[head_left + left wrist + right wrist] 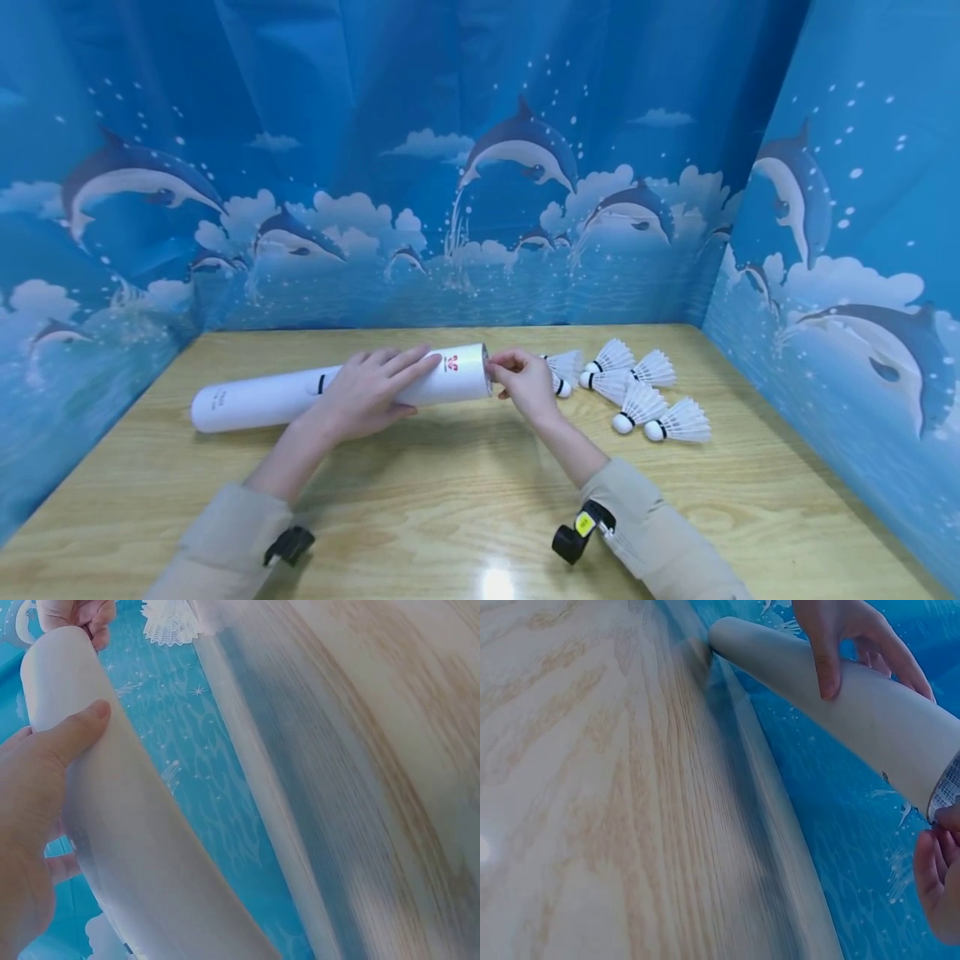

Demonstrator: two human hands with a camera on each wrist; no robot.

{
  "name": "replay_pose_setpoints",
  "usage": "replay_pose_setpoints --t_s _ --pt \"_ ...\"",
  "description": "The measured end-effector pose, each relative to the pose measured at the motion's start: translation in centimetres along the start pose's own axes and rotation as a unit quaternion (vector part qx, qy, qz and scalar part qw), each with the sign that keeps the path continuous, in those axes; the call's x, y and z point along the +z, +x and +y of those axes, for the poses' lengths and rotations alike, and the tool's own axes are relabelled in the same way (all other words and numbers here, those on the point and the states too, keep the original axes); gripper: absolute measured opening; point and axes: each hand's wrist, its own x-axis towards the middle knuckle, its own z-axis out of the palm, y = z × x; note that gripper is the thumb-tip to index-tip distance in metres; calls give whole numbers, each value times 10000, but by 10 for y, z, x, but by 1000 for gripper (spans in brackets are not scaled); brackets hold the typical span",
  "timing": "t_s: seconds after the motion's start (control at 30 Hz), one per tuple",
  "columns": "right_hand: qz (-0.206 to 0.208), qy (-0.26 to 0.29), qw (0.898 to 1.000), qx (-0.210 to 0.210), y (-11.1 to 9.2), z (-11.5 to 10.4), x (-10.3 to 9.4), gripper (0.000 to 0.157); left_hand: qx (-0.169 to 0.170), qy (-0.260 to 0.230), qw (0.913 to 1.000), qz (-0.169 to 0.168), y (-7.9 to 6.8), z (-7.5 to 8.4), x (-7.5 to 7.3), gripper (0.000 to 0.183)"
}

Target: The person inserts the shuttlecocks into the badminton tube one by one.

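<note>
A long white shuttlecock tube point(277, 398) lies slantwise, its right end raised off the table. My left hand point(367, 392) grips it around the middle, thumb on the near side and fingers over the far side, as the left wrist view also shows. At the tube's open right end is my right hand point(527, 385), thumb and fingers curled together at the rim. Inside that mouth, the right wrist view shows the white meshed skirt of a shuttlecock point(950, 786); the right fingertips pinch at its edge, partly cut off by the frame.
Several white shuttlecocks point(640, 406) with black bands lie loose on the wooden table point(450, 508), right of the right hand. A blue dolphin-print curtain point(360, 275) stands along the table's back and sides.
</note>
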Motion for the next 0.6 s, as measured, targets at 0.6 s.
replay_pose_setpoints --t_s 0.6 --pt "139 -138 9998 87 11 11 -46 18 86 69 9999 112 -4 -7 1 88"
